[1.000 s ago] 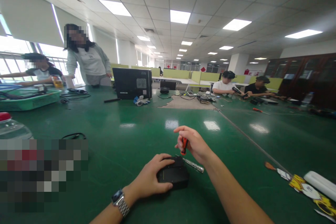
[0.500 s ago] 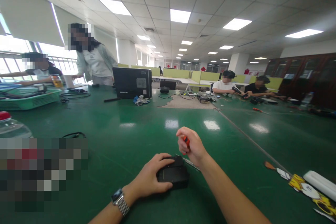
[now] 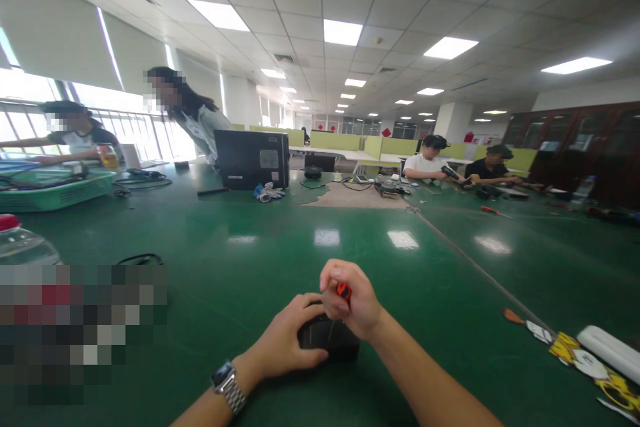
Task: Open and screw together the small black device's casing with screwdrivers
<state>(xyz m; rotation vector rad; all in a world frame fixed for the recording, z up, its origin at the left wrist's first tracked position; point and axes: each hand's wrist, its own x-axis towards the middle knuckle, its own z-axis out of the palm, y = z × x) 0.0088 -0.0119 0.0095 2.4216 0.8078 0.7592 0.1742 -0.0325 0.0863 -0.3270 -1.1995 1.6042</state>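
- Black box (image 3: 327, 340): a small, hard-cased device lying flat on the green table (image 3: 240, 260), near its front edge; it looks rigid and fairly light, likely to slide on the glossy top, so best braced by its side walls.
- Left hand (image 3: 287, 340), with a wristwatch (image 3: 229, 383), lies curled against the box's left side, fingers spread over its edge.
- Right hand (image 3: 347, 300) is closed around an orange-handled screwdriver (image 3: 343, 291), its thin shaft pointing down onto the box top.
- Shiny tabletop reflects ceiling lights; a green basket (image 3: 55, 190) stands far left, a computer case (image 3: 253, 159) mid-table, other people work beyond.
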